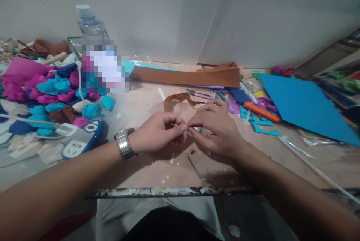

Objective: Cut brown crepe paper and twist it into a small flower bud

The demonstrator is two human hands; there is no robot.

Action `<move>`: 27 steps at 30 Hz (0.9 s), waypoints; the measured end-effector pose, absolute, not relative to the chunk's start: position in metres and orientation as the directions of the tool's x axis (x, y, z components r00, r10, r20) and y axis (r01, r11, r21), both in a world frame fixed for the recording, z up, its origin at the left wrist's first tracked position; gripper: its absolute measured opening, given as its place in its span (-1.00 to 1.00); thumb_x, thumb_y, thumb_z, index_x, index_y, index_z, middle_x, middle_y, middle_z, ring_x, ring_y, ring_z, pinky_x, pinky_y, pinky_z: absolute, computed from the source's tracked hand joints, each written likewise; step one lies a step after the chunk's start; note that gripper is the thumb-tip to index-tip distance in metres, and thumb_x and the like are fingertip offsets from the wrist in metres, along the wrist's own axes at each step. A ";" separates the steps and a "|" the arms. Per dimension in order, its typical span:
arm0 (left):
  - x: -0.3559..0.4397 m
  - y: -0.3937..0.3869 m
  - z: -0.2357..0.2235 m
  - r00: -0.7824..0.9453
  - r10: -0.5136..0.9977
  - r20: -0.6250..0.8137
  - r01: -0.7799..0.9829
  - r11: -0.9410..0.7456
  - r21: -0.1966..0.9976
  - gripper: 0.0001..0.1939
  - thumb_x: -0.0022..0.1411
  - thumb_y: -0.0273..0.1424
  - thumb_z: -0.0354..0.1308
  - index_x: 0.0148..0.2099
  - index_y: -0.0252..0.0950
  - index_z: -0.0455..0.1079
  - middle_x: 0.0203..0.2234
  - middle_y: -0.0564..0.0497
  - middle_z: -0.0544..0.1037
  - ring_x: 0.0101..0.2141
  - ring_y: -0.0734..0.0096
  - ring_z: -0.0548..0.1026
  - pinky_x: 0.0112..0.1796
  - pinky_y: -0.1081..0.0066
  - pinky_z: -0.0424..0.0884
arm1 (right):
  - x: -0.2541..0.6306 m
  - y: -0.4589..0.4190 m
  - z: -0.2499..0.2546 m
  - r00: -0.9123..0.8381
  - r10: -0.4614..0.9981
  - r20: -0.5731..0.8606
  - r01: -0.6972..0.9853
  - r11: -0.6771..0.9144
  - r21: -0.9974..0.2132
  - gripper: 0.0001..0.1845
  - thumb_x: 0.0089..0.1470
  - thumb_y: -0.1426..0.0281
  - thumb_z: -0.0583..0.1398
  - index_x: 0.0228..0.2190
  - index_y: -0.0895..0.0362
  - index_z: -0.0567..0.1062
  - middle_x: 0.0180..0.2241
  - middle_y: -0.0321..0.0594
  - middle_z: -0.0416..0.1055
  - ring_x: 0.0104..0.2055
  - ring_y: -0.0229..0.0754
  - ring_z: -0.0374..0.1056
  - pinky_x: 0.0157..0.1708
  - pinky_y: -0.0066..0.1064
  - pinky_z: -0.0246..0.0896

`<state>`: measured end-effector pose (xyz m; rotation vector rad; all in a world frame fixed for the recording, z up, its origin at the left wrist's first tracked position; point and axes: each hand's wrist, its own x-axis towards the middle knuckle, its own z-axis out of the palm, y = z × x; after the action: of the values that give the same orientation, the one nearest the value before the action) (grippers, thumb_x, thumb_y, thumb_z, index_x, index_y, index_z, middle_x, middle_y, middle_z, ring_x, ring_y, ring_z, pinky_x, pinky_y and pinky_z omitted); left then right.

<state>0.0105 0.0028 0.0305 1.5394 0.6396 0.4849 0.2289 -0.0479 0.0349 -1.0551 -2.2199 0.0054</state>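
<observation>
My left hand (159, 132), with a metal watch (125, 144) on the wrist, is closed in a pinch over the middle of the table. Brown and whitish bits show under its fingers. My right hand (215, 126) is also pinched, its fingertips meeting those of the left. A crinkled brown crepe paper strip (180, 98) curves behind both hands, flat at its left part and twisted towards the right hand. What exactly lies between the fingertips is mostly hidden. Small white paper scraps (172, 158) and a thin dark strand (194, 166) lie below the hands.
Puffy coloured paper pieces (56, 83) and a blue-white power strip (84, 139) fill the left. A clear bottle (92, 27) stands behind. A folded brown sheet (182, 77) lies at the back. Rightward are an orange cutter (261, 111) and a blue sheet (306, 106).
</observation>
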 end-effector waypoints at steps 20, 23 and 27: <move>0.008 0.001 0.029 0.671 0.736 0.084 0.141 -0.238 0.961 -0.77 0.40 -0.26 0.21 -0.22 -0.34 0.51 -0.43 0.01 0.60 -0.41 0.48 0.51 -0.33 0.48 0.40 | 0.231 -0.046 0.035 -0.447 0.637 0.628 0.700 0.686 -0.198 -0.93 0.22 0.43 0.29 -0.28 -0.01 0.54 -0.34 -0.35 0.61 -0.15 -0.08 0.42 0.09 -0.02 0.04; 0.008 0.001 0.030 0.658 0.736 0.157 0.192 -0.366 0.911 -0.77 0.41 -0.27 0.19 -0.20 -0.33 0.53 -0.41 0.01 0.62 -0.39 0.46 0.52 -0.31 0.47 0.40 | 0.231 -0.046 0.034 -0.448 0.649 0.614 0.700 0.682 -0.210 -0.95 0.23 0.42 0.28 -0.29 0.00 0.54 -0.34 -0.34 0.61 -0.16 -0.09 0.42 0.09 -0.03 0.05; 0.007 0.000 0.032 0.648 0.715 0.263 0.241 -0.520 0.820 -0.81 0.42 -0.32 0.17 -0.21 -0.30 0.54 -0.39 0.03 0.63 -0.38 0.46 0.52 -0.30 0.46 0.38 | 0.230 -0.046 0.034 -0.433 0.662 0.611 0.706 0.671 -0.227 -0.96 0.23 0.39 0.28 -0.30 0.00 0.54 -0.34 -0.33 0.61 -0.14 -0.06 0.43 0.11 -0.02 0.06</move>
<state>0.0066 0.0002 0.0319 2.0760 0.7414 0.7644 0.2298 -0.0465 0.0342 -1.0495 -2.1952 -0.0815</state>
